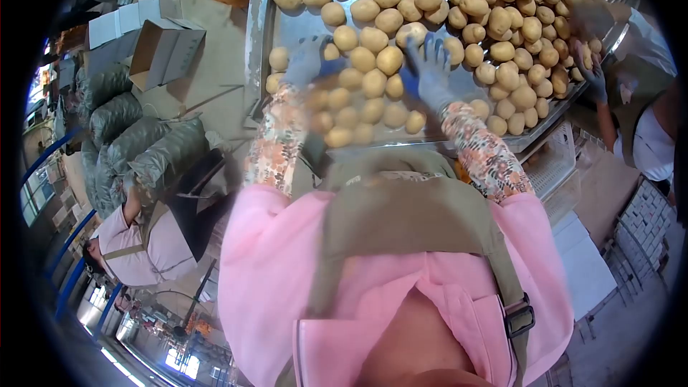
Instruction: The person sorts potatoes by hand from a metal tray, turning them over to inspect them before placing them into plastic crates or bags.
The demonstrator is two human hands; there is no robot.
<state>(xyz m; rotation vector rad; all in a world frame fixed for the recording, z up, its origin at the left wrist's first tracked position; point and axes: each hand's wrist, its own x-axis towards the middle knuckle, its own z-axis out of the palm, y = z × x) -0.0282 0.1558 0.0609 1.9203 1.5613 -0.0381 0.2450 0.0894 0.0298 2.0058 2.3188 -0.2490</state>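
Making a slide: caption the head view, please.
Blue-grey gloved left hand and right hand over pale round potatoes spread across a grey metal table.

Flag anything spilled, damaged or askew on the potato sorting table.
Nothing stands out. The tan round potatoes lie inside the rimmed grey metal table; none hang over its edge. The blue-gloved left hand and right hand rest among them. Motion blur hides fine damage.
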